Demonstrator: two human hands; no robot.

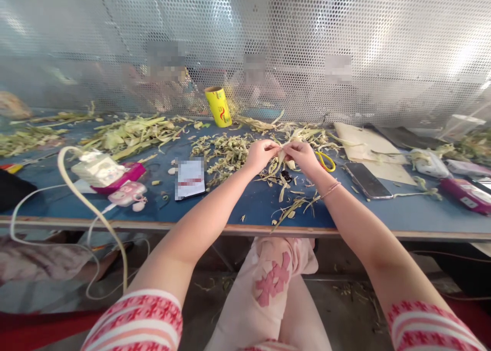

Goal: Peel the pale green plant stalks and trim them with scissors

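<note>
Over the middle of the table, my left hand (262, 155) and my right hand (301, 158) meet fingertip to fingertip. Both are closed in a pinch on a pale, leafy plant piece (282, 154), whose lower end hangs below the fingers. Its exact kind cannot be made out. Left of my hands is a heap of short green plant bits (228, 154). Behind them lie longer dry strips (307, 132). Yellow scissor handles (326, 161) show just past my right hand, the rest of the tool being hidden. Loose scraps (293, 210) lie between my forearms.
A phone with a lit screen (191, 178) and a dark phone (368, 180) flank my arms. A yellow cardboard tube (218, 107) stands by the perforated metal panel (268, 44). At left are a power strip (102, 172), a cable (95, 207) and a strip pile (130, 136).
</note>
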